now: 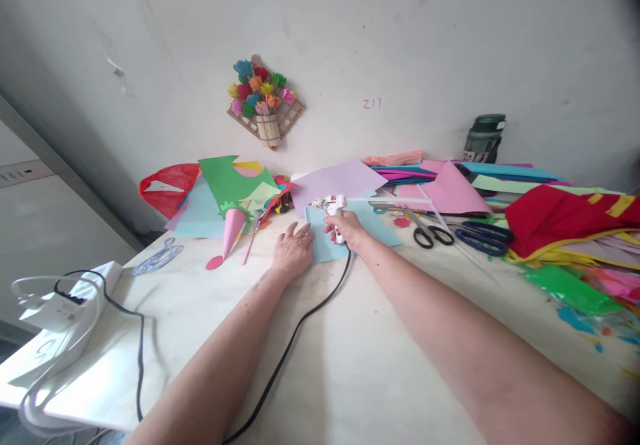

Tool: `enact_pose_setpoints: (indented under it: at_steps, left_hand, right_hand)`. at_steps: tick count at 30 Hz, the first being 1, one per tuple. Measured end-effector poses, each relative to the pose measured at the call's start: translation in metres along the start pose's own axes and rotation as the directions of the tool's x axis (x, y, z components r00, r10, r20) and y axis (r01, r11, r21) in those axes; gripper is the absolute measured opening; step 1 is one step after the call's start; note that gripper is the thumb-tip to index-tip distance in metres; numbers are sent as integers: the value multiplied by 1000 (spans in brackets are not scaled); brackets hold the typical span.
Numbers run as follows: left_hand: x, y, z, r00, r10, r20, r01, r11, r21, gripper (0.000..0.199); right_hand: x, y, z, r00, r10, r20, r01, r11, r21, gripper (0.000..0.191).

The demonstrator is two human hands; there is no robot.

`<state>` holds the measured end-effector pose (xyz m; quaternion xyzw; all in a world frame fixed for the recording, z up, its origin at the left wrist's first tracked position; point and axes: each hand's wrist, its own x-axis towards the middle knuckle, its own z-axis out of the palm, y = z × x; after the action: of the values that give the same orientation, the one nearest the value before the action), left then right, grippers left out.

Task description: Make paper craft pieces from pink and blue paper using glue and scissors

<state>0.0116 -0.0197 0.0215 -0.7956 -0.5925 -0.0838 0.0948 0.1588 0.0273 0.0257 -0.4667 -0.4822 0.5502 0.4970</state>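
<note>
My right hand [348, 229] is wrapped round the handle of a white glue gun [334, 203], whose nozzle points left. A long clear glue stick [385, 199] sticks out of the gun's back, and its black cord runs down toward me. Under the gun lies a light blue paper sheet [327, 253]. Flat beside that sheet's left edge, my left hand [294, 248] rests with its fingers stretched out and apart. To its left lies a pink paper cone [233, 231] with a green fringe, its tip next to a red paper disc [215, 263].
Black-handled scissors [433, 236] and dark blue scissors [484, 238] lie on the right, near a red and yellow cloth [565, 221]. Coloured papers [343, 181] line the wall. A dark green bottle [484, 138] stands behind. At left are a power strip [75, 311] and coiled blue cord [159, 257].
</note>
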Motion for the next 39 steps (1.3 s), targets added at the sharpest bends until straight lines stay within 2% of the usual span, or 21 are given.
enact_pose_setpoints:
  at_steps: [5, 16, 23, 29, 34, 39]
  left_hand:
    - [4, -8, 2, 996, 84, 13, -84, 996, 25, 44]
    - [9, -15, 6, 998, 17, 61, -12, 997, -81, 44]
    - [10, -14, 9, 999, 16, 34, -13, 997, -71, 42]
    - [10, -14, 10, 1000, 17, -12, -18, 997, -71, 41]
    - [10, -13, 9, 999, -40, 26, 42, 994, -100, 40]
    - [11, -16, 12, 998, -45, 35, 50, 989, -142, 41]
  right_hand:
    - [0, -2, 1, 1000, 21, -6, -22, 999, -45, 5]
    - [20, -6, 12, 998, 45, -34, -51, 979, -199, 9]
    - [30, -1, 14, 999, 15, -40, -23, 981, -194, 10]
    - [33, 1, 14, 999, 25, -34, -33, 962, -271, 22]
    - [32, -3, 13, 998, 44, -52, -59, 936, -346, 27]
    - [27, -6, 11, 996, 65, -54, -79, 938, -336, 28]
